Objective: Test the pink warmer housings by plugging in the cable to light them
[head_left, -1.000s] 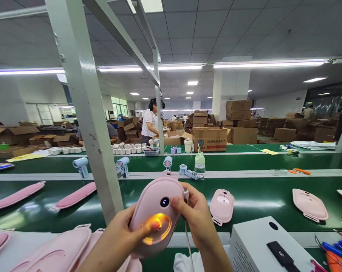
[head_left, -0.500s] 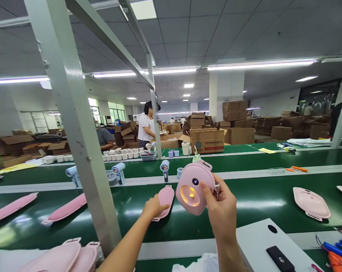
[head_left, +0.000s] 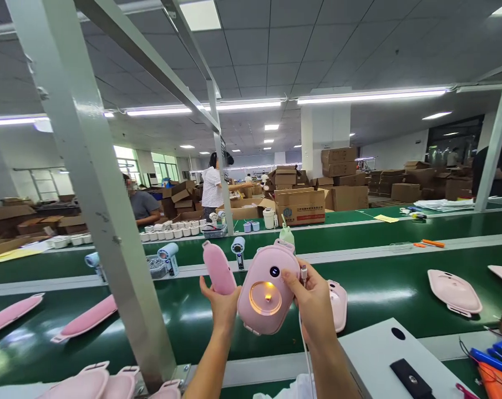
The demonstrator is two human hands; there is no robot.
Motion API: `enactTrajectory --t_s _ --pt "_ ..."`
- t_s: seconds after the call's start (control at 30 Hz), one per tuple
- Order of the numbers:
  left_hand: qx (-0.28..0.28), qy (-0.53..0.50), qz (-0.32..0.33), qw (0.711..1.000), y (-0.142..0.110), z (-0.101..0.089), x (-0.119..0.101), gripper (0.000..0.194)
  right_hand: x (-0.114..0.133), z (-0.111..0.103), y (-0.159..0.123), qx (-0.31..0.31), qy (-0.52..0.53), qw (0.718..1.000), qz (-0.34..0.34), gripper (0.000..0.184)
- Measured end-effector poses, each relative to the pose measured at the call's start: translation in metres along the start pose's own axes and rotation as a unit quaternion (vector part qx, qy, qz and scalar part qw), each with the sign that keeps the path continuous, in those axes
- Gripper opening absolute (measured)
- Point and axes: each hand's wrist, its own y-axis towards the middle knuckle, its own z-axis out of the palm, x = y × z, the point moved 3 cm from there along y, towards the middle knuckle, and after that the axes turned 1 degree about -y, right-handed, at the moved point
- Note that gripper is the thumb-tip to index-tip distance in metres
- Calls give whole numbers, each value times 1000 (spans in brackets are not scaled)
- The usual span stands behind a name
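My right hand (head_left: pixel 315 302) grips a pale pink rounded device (head_left: pixel 259 317) with a small dark display and an oval window glowing orange. Its thumb presses near the display, and a white cable plug (head_left: pixel 304 274) sticks out by the fingers, its cord hanging down. In my left hand (head_left: pixel 221 305) is a deeper pink, flat oblong piece (head_left: pixel 218 266) with a loop at its far end, held upright above the green belt. The two pink things are side by side, close together. Behind my right hand, another pale pink device (head_left: pixel 338 305) lies on the belt.
Pink pieces (head_left: pixel 86 317) lie on the belt (head_left: pixel 388 310) to the left, and pale pink devices (head_left: pixel 454 291) to the right. A grey post (head_left: pixel 96 183) rises at left. A white box (head_left: pixel 384 354) stands at front right. Blue handheld fans (head_left: pixel 170 257) line the divider. A co-worker (head_left: pixel 212 185) stands beyond.
My left hand has lifted the oblong pink piece off the belt and raised it upright. The glowing device has moved slightly left and down. A device behind my right hand has come into view.
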Motion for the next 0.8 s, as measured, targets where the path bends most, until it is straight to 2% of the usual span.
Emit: enactTrajectory --t_s 0.07,0.13,0.23,0.3,0.43,0.57,0.77,0.8 --pt "-2 -23 5 1000 -15 -7 -22 93 -4 -4 3 -7 -23 1000 0 46" --pt "3 -60 7 998 -32 -21 -47 98 -9 -8 6 -20 -52 998 -1 43" --pt "11 -133 -26 991 -57 -46 -75 60 -22 -13 12 -32 -92 995 7 39" --pt "17 -175 -59 983 -69 -62 -84 45 -37 -15 18 -29 -115 993 22 34" --pt "-15 -194 -135 972 -78 -87 -78 46 -76 -17 34 -19 -167 983 75 20" --pt "-38 -174 -186 966 -73 -100 -64 55 -108 -17 53 -24 -215 967 134 22" --pt "7 -198 -166 966 -69 -98 -78 79 -118 -5 58 -38 -198 970 135 29" --pt "6 -211 -167 963 -69 -97 -81 77 -118 -3 58 -42 -189 973 128 29"
